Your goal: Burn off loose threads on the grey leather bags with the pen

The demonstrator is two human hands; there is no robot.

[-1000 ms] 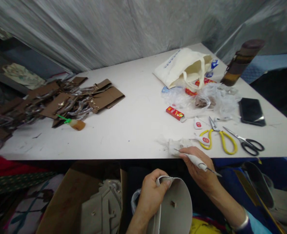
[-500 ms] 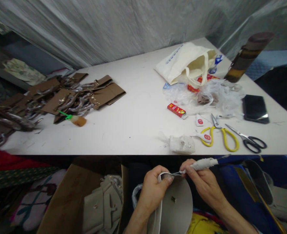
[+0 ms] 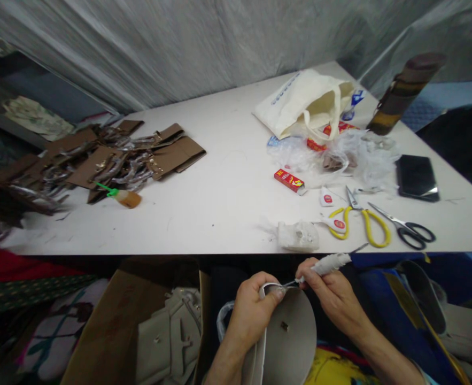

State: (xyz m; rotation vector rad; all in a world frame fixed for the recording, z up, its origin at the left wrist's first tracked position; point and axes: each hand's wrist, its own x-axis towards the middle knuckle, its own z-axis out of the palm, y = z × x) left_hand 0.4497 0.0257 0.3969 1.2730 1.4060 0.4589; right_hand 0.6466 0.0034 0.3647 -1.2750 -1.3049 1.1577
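Below the table edge, my left hand [image 3: 255, 305] is closed around the upper edge of a light grey handbag [image 3: 289, 342], thumb pressed on its rim. The bag's rounded flap hangs to the right and carries a small metal clasp piece. My right hand [image 3: 330, 291] grips an awl [image 3: 330, 264] with a white wrapped handle. Its thin tip points left and reaches the bag edge beside my left thumb. Whether the tip is inside the material I cannot make out.
On the white table [image 3: 219, 214] lie yellow-handled scissors [image 3: 358, 216], black-handled scissors [image 3: 408, 227], a phone [image 3: 418, 177], a red box [image 3: 289, 182] and a canvas bag [image 3: 300, 101]. Brown bag pieces [image 3: 111, 160] and a glue bottle [image 3: 125, 198] are left. A carton [image 3: 99, 326] holds grey bags [image 3: 167, 337].
My right hand and the awl have shifted slightly left and up, and the tip is closer to the bag edge. My left hand keeps its hold on the handbag.
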